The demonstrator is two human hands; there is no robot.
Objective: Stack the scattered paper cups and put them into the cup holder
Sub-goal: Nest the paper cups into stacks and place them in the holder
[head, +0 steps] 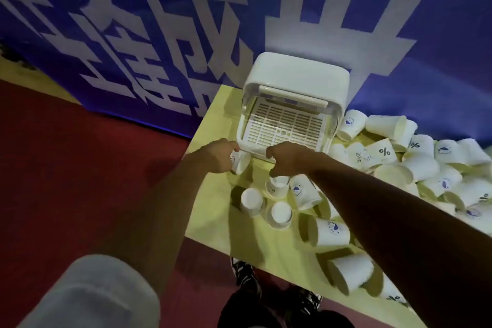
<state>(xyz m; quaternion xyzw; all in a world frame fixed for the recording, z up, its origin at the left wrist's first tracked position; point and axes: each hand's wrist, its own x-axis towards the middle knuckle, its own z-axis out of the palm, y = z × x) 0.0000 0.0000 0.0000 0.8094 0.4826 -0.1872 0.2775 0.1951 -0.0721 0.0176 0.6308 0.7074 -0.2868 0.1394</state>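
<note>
A white cup holder (294, 93) with a slatted tray stands at the back of the yellow table (213, 210), its clear lid raised. My left hand (218, 156) grips a white paper cup (241, 162) lying on its side just in front of the holder's left corner. My right hand (287, 158) hovers with curled fingers by the holder's front edge, above a cup (277, 186) standing on its rim; nothing shows in its grasp. Two more upturned cups (251, 201) (279, 214) stand below it.
A heap of several scattered paper cups (415, 165) covers the right side of the table. More cups lie on their sides near the front edge (348, 271). A blue banner wall (133, 34) rises behind; red floor (80, 168) lies to the left.
</note>
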